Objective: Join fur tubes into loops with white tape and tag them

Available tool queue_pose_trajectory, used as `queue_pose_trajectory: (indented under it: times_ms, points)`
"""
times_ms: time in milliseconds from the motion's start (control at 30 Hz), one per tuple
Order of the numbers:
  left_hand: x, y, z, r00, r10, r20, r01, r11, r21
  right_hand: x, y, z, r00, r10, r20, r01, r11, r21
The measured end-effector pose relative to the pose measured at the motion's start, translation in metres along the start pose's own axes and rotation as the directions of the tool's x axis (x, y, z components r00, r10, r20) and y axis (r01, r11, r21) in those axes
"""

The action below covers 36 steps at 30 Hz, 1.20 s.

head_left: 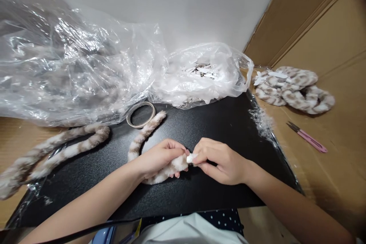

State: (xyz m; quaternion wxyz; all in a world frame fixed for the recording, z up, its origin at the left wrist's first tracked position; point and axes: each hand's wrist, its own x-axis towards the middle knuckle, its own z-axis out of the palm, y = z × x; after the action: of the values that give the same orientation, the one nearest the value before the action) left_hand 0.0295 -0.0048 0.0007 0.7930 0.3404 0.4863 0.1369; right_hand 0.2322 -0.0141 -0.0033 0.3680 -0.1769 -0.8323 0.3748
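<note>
Two hands: I view both from the head camera, meeting just above the black worktop.
Left hand: thumb and fingers curled closed around the pale end of a spotted furry strip.
Right hand: fingertips pinched together on a small white piece at that end; I cannot tell whether it is separate from the fur.
Furry strip: curves from the left hand up the worktop, its tip near the tape ring; the left hand hides its middle.
White tags: on the coiled bundle at right; any print on them is too small for me to read.
Large bag: clear, glare blurring the furry contents, left side cut off by the frame.
Small bag: crumpled; dark marks show on its white contents, too indistinct to identify as writing.
Pink-handled cutter: on the cardboard, below the bundle.
Looped fur: at left, partly beneath the large bag's edge or just beside it; I cannot tell which.
</note>
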Motion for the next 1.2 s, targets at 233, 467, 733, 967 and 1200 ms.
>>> queue_pose_trajectory:
  times_ms: [233, 467, 733, 967, 1200]
  points:
    - [-0.0007, -0.0005, -0.0012, 1.0, 0.012, -0.013, -0.011, 0.999, 0.04, -0.0012, 0.0007, 0.0007, 0.999, 0.031, 0.009, -0.031, 0.999, -0.014]
    - [-0.0009, -0.0036, -0.0067, 0.995, 0.089, 0.046, -0.096, 0.978, 0.184, -0.0009, -0.0016, 0.0035, 0.895, 0.435, 0.104, -0.441, 0.896, 0.049]
    - [-0.0019, -0.0016, -0.0076, 0.996, 0.081, 0.044, -0.089, 0.969, 0.23, -0.0036, 0.0007, 0.0082, 0.926, 0.377, -0.006, -0.377, 0.924, -0.065]
    - [-0.0029, -0.0048, -0.004, 0.985, 0.172, 0.002, -0.154, 0.88, 0.449, 0.0001, -0.0015, 0.0068, 0.904, 0.425, 0.042, -0.425, 0.905, -0.018]
    - [-0.0053, -0.0033, 0.0014, 0.913, 0.401, 0.068, -0.334, 0.644, 0.689, 0.0036, -0.0032, 0.0049, 0.775, 0.62, 0.127, -0.631, 0.742, 0.226]
